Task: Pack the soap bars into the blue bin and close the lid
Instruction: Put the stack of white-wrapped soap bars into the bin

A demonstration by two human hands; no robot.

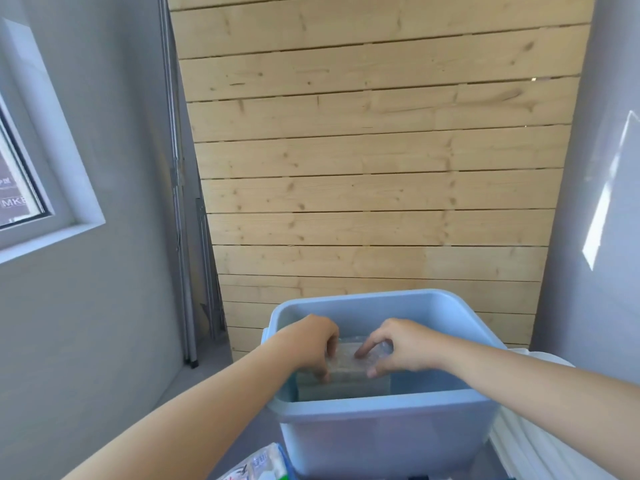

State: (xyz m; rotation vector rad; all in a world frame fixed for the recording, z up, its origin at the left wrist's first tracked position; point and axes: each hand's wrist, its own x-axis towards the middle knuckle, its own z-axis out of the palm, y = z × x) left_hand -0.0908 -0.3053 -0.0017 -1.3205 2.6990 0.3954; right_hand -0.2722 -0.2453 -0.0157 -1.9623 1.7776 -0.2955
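Both hands, left hand point(313, 342) and right hand point(398, 344), are gripping a wrapped soap bar point(346, 362) inside the blue bin point(381, 431), at 6 o'clock. Lowering it flat onto the stack below is looking best.

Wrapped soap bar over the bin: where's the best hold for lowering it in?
By its two short ends, from above. The wrapped soap bar lies crosswise inside the blue bin; left hand and right hand already pinch those ends.
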